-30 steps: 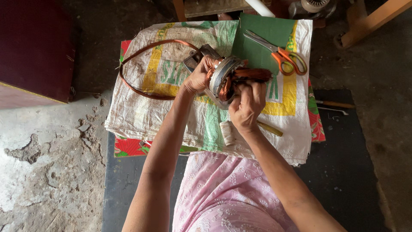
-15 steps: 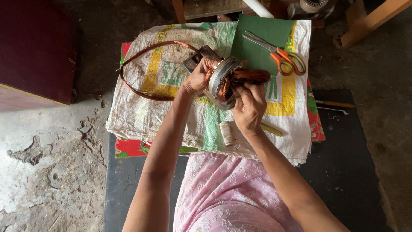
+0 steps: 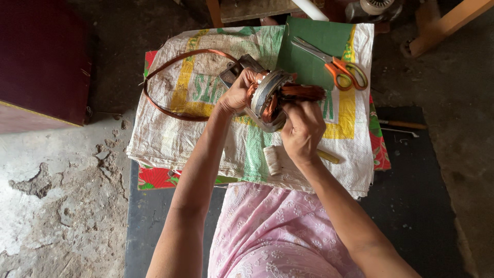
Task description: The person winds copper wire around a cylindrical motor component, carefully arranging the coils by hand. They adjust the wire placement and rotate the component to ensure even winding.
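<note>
A round metal motor stator with copper windings is held on edge above a woven sack cloth. My left hand grips its left side. My right hand is closed on the copper coil bundle that sticks out of the stator to the right. A large loose loop of copper wire lies on the cloth at the left. A small spool of white thread lies just below my right hand.
Orange-handled scissors rest on a green sheet at the far right of the cloth. A yellow stick lies beside my right wrist. Tools lie on a black mat at right. A dark red box stands left.
The stator has been tilted and turned slightly in my hands. My right hand has shifted its hold on the coil bundle.
</note>
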